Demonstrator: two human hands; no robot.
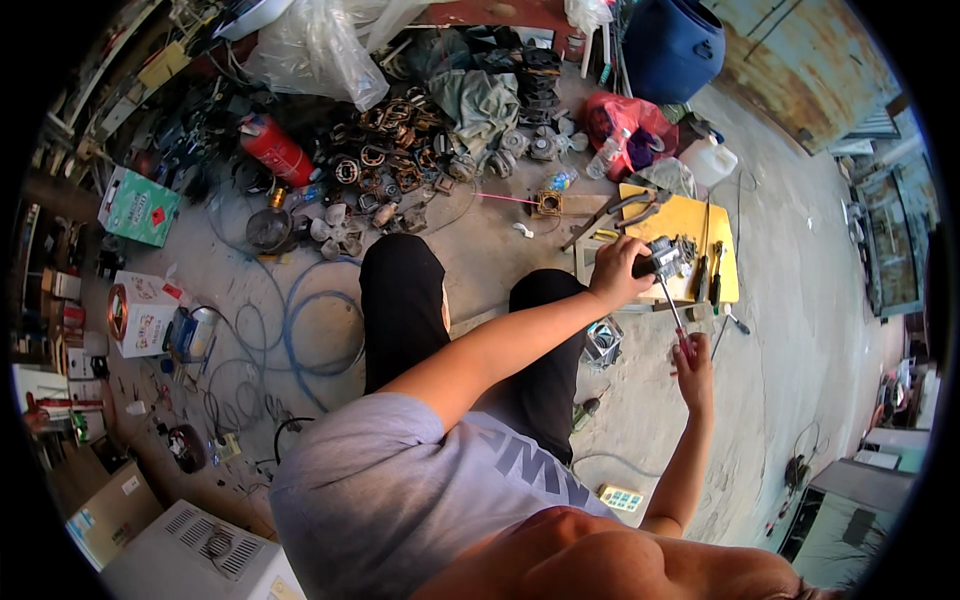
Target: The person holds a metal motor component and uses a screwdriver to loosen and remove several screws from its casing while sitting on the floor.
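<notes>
My left hand (pixel 620 273) grips a small dark metal part (pixel 658 259), possibly a little motor, above the near edge of a yellow board (pixel 690 215). In my right hand (pixel 693 372) is a screwdriver (pixel 686 346) with a red handle. Its shaft slants up to the metal part, and its tip meets or nearly meets the underside; I cannot tell which. Pliers (pixel 645 207) lie on the board's left side. A dark-handled tool (pixel 716 275) rests toward its right side, beside small metal pieces (pixel 684 250) that my left hand partly screens.
A heap of copper-wound motor parts (pixel 400 140) lies ahead, with a red cylinder (pixel 275 150) to its left. Blue hose (pixel 300 330) coils on the floor left of my knees. A power strip (pixel 621 497) sits near my right side. A blue barrel (pixel 675 50) stands far right.
</notes>
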